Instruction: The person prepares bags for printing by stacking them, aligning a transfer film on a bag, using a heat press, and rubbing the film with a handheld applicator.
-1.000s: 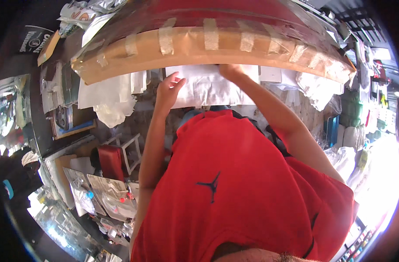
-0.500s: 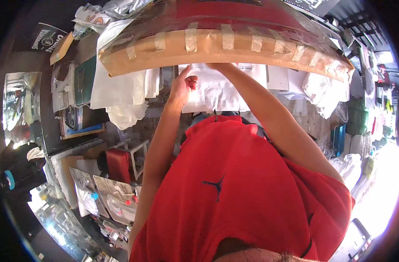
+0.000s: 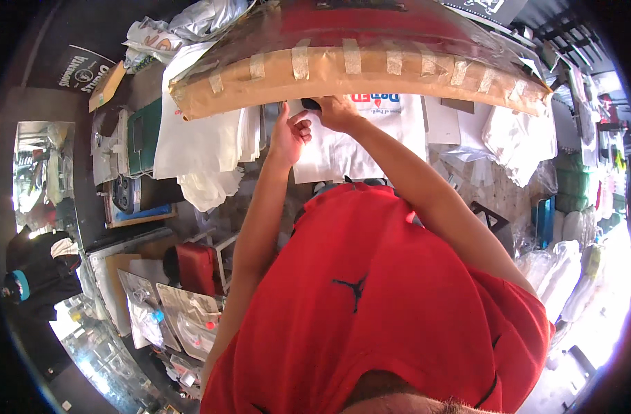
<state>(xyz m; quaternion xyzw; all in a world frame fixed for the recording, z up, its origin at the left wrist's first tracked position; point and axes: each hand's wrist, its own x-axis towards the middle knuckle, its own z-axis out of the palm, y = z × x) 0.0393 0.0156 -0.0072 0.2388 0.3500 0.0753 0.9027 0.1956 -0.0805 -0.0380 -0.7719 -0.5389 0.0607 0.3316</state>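
My right hand (image 3: pixel 339 112) reaches under the front edge of a wide dark-red panel (image 3: pixel 412 27). Its fingers close around a small black rounded object (image 3: pixel 310 103), whose kind I cannot make out and which is partly hidden. Close by on the left, my left hand (image 3: pixel 291 136) is raised with one digit pointing up and the others loosely curled, holding nothing that shows. Below both hands lies a white printed cloth (image 3: pixel 350 148), with a red and blue print near my right wrist. The panel's front edge, brown and taped (image 3: pixel 281 79), hides the area beyond.
White sheets (image 3: pixel 198 148) hang left of the hands, and white plastic bags (image 3: pixel 519 141) lie to the right. A red box (image 3: pixel 195 268) and clear plastic-covered boards (image 3: pixel 184 310) stand at lower left. A green binder-like item (image 3: pixel 144 138) sits at far left.
My right hand has come back from under the panel's edge and now shows, with the black object at its fingers. More of the cloth's print is visible. The view has shifted slightly.
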